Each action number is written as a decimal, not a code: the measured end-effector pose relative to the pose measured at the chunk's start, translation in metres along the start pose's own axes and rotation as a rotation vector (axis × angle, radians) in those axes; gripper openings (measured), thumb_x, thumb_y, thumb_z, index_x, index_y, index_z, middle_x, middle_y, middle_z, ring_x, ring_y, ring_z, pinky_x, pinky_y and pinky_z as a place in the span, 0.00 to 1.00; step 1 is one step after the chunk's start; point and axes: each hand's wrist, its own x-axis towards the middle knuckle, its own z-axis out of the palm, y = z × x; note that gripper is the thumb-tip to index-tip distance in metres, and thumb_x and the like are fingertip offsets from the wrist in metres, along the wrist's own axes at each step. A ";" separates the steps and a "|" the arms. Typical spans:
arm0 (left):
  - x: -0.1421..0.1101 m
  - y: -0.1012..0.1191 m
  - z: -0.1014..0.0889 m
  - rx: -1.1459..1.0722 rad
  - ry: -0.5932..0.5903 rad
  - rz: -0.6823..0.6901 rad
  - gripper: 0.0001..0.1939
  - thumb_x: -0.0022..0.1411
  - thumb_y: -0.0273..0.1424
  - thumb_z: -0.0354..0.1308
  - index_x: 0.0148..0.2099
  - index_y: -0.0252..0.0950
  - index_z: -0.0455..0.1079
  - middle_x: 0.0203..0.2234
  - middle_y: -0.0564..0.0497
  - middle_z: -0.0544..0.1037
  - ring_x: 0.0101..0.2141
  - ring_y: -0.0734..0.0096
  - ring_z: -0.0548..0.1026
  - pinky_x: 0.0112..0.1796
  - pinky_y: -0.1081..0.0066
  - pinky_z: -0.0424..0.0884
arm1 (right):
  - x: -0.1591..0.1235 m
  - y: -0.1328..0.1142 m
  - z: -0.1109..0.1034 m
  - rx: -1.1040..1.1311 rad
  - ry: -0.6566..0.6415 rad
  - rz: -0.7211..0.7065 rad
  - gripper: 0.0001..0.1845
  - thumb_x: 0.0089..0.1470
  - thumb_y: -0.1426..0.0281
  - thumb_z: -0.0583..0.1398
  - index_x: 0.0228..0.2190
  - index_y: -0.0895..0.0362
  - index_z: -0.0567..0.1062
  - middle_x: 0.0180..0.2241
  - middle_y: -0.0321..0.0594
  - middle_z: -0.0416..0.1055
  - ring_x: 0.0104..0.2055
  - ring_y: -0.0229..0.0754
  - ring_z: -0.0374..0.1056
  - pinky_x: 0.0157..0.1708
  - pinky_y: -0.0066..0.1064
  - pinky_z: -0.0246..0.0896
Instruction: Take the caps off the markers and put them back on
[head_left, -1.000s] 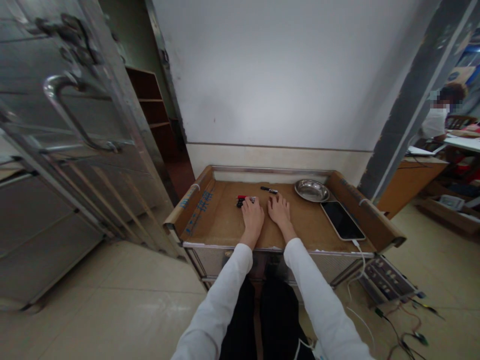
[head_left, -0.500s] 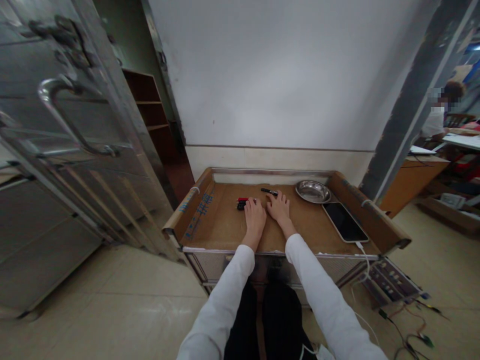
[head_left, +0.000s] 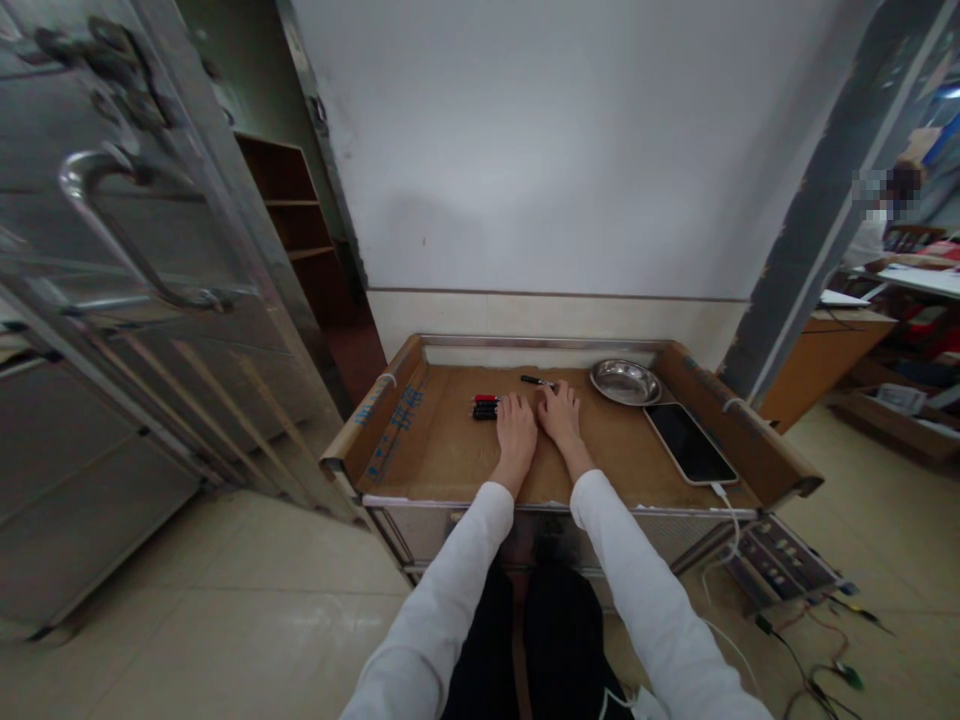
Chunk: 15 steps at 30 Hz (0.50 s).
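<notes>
On the brown cardboard, a small row of pens (head_left: 485, 407), one with red and the others black, lies side by side. My left hand (head_left: 516, 440) rests over their right ends with its fingers stretched out flat, hiding that part. Slightly farther back, a black pen (head_left: 534, 380) lies at a slant. My right hand (head_left: 561, 412) has its fingertips closed on this pen's right end; the thumb sits lower, close beside my left hand. Right of my right hand are a round steel dish (head_left: 626, 382) and a phone (head_left: 690, 443) lying flat.
The cardboard-lined cart (head_left: 442, 460) has raised sides and stands against a white wall (head_left: 547, 150). A white cable (head_left: 731, 515) runs from the phone over the front edge. A metal door (head_left: 150, 220) is at left; a person (head_left: 870, 235) is at far right.
My left hand has shifted slightly right, uncovering more of the row of pens, and its fingers lie straighter. My right hand stays almost in place at the single black pen.
</notes>
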 end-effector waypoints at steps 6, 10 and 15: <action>0.020 0.003 0.012 -0.019 0.009 0.027 0.19 0.66 0.24 0.42 0.54 0.24 0.65 0.47 0.36 0.73 0.49 0.56 0.69 0.51 0.61 0.63 | 0.002 0.001 0.004 -0.006 0.006 0.071 0.23 0.59 0.71 0.50 0.56 0.52 0.66 0.55 0.51 0.60 0.53 0.49 0.58 0.48 0.39 0.52; 0.032 0.002 0.024 -0.068 0.021 0.140 0.21 0.66 0.25 0.42 0.58 0.25 0.62 0.56 0.35 0.67 0.58 0.58 0.62 0.57 0.60 0.57 | 0.003 0.003 0.003 0.017 0.009 0.113 0.19 0.59 0.72 0.50 0.51 0.54 0.69 0.53 0.51 0.62 0.53 0.50 0.58 0.48 0.38 0.52; 0.035 0.001 0.027 -0.084 0.018 0.152 0.17 0.66 0.27 0.44 0.50 0.25 0.68 0.48 0.34 0.73 0.53 0.57 0.67 0.56 0.56 0.57 | 0.003 0.004 0.000 0.055 0.032 0.150 0.15 0.58 0.73 0.51 0.44 0.56 0.72 0.48 0.51 0.65 0.50 0.49 0.59 0.46 0.37 0.53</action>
